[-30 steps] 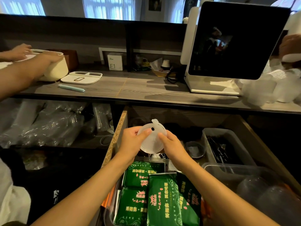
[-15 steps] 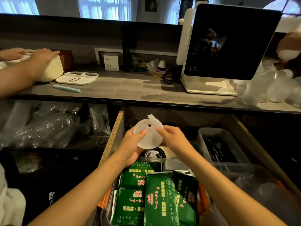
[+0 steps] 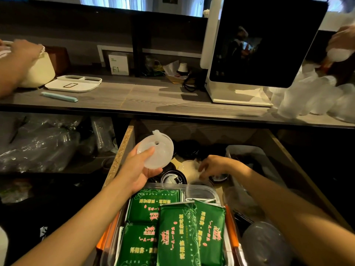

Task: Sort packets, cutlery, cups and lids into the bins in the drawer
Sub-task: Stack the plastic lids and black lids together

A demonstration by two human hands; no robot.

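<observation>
The left hand [image 3: 138, 169] is gripping a translucent round plastic lid [image 3: 156, 149] by its rim, above the drawer's [image 3: 123, 148] far-left corner. The right hand [image 3: 217, 167], at three o'clock of it, is curling its fingers around a second pale lid [image 3: 187, 167] among the loose ones; lifting by the thin, slippery rim seems best. Glossy green packets [image 3: 172, 227] are filling the clear bin [image 3: 201, 189] at six o'clock.

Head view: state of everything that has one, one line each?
drawer: pulled open
translucent lid: lifted, held in left hand
right hand: down among loose lids, grip unclear
green packets: sealed, packed in clear bin
screen: dark
</observation>
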